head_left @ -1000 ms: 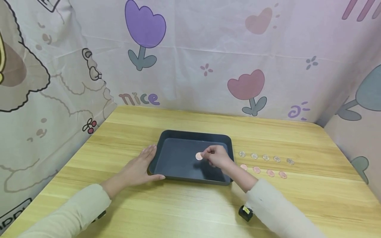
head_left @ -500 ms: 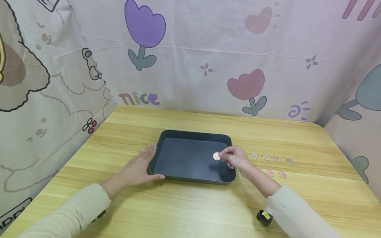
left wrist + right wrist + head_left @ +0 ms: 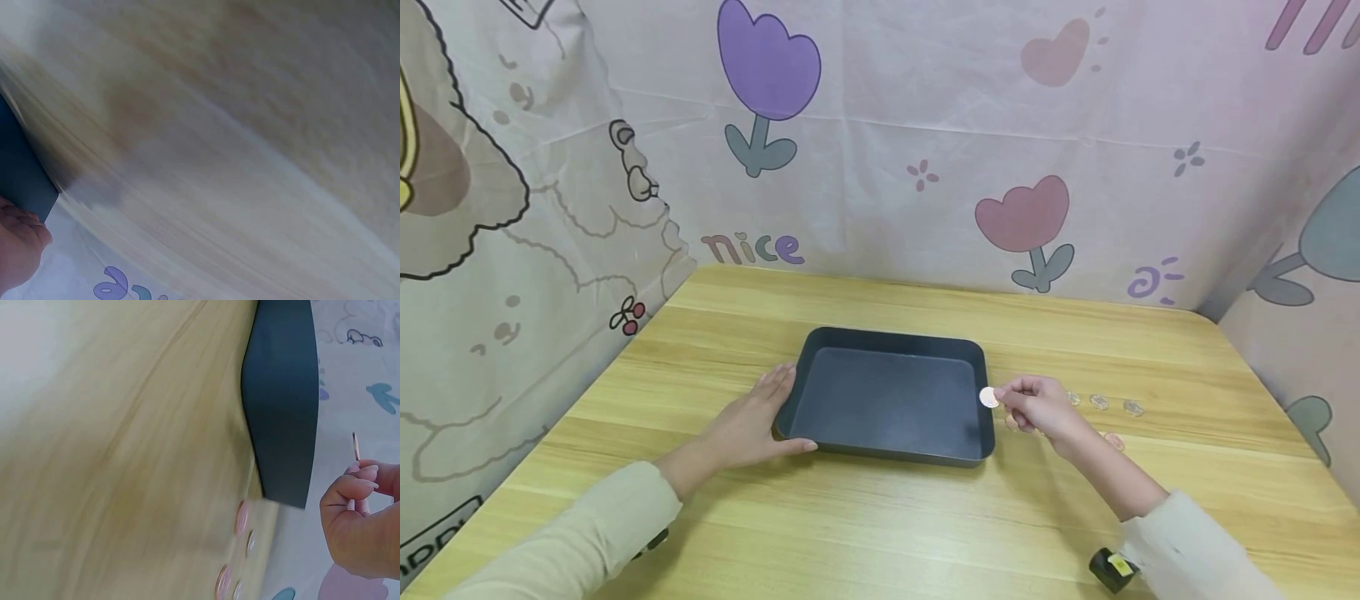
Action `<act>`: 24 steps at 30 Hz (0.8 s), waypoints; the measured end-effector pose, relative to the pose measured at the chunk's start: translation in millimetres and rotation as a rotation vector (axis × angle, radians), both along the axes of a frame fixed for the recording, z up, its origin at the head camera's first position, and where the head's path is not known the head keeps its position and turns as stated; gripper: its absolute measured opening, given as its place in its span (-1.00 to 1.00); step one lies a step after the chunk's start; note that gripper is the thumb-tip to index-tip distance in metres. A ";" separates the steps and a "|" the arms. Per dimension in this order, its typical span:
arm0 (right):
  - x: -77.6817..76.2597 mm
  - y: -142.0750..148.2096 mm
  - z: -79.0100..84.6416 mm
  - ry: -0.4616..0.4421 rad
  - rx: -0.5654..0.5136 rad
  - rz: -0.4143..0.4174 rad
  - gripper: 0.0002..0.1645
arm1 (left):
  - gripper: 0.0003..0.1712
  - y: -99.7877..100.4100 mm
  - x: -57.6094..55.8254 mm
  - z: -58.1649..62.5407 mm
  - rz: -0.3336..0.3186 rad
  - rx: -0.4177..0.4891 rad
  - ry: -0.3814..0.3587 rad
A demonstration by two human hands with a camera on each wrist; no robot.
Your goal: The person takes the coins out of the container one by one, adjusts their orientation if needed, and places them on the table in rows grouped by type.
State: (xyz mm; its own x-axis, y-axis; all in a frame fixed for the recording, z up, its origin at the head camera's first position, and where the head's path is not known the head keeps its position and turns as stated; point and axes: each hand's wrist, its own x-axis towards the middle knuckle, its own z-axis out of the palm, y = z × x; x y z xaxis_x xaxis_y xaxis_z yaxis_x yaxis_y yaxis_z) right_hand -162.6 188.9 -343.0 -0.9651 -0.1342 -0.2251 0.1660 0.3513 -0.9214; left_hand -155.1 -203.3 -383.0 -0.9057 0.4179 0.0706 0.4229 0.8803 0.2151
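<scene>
My right hand (image 3: 1037,408) pinches a copper-coloured coin (image 3: 990,397) between thumb and fingertips, above the right rim of a dark rectangular baking tray (image 3: 887,400). In the right wrist view the coin (image 3: 356,446) stands edge-on above the fingertips. My left hand (image 3: 752,421) rests against the tray's left side, fingers straight along the wall and thumb at the front corner. On the table right of the tray lie silver coins (image 3: 1099,402) in a back row and copper coins (image 3: 1113,441) in a front row, partly hidden behind my right hand and arm.
The wooden table (image 3: 880,525) runs back to a printed cloth (image 3: 880,167) with flowers. Another cloth hangs at the left side. A small black device (image 3: 1111,569) sits by the right sleeve.
My right hand has moved right with the copper coin, from over the tray's interior to its right rim. It now covers several table coins. The left hand and tray have stayed put.
</scene>
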 end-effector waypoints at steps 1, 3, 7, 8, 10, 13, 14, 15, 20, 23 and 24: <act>1.0 3.8 -0.4 0.000 0.005 -0.001 -0.88 | 0.28 0.1 -0.1 -0.2 -0.001 -0.001 0.000; 3.1 11.3 -1.5 0.000 0.019 -0.010 -0.87 | 0.28 0.2 -0.1 -0.2 -0.002 0.001 0.001; 8.3 26.7 -3.2 -0.020 0.028 -0.013 -0.87 | 0.27 0.1 0.8 0.6 -0.001 0.001 0.004; 9.7 31.0 -3.5 -0.026 0.029 -0.010 -0.87 | 0.27 0.0 1.0 0.7 -0.001 0.001 0.004; 12.4 39.8 -4.0 -0.032 0.039 -0.002 -0.86 | 0.27 -0.2 1.3 0.7 0.001 -0.002 0.002; 16.2 53.8 -5.6 -0.034 0.062 -0.002 -0.84 | 0.27 -0.3 1.6 0.8 0.001 0.000 -0.004; 17.5 58.5 -6.5 -0.034 0.070 -0.006 -0.84 | 0.27 -0.3 1.6 1.0 0.001 0.003 -0.005; 18.7 63.1 -7.9 -0.032 0.077 -0.013 -0.84 | 0.27 -0.3 1.7 1.2 0.003 0.003 -0.005; 25.2 86.0 -15.6 -0.051 0.079 -0.046 -0.84 | 0.27 -0.4 1.5 2.5 0.003 -0.001 -0.005; 28.9 99.5 -20.6 -0.067 0.084 -0.068 -0.83 | 0.28 0.0 1.1 2.7 0.002 0.000 -0.010; 30.2 104.0 -22.2 -0.074 0.086 -0.078 -0.82 | 0.28 0.0 0.8 2.5 0.000 0.000 -0.010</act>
